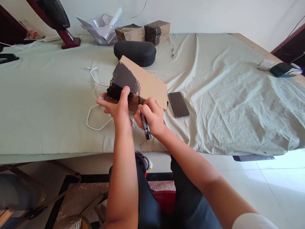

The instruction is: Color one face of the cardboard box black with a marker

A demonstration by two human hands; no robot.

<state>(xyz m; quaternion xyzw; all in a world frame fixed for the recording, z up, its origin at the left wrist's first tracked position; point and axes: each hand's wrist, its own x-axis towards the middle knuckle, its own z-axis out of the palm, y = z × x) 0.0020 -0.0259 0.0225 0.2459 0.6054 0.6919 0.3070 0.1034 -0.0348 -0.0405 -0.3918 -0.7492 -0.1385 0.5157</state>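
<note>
A brown cardboard box [150,84] is tilted above the green cloth, its left end covered in black ink with ragged edges. My left hand [119,105] grips that blackened end, thumb on top and fingers around the side and below. In my right hand [152,116] is a black marker [145,125], held like a pen with its tip end toward the box's near side. Whether the tip touches the cardboard is hidden by my fingers. A white cable [91,114] lies looped left of the box, and a dark smartphone [178,104] rests to its right.
Behind the box sits a black hard case [135,52]. Two cardboard boxes with black markings [157,31] [130,32] stand by the wall, beside a translucent basket [100,33]. A dark red appliance [69,41] is at back left. A small pen-like item [172,53] lies on the wrinkled cloth [214,95].
</note>
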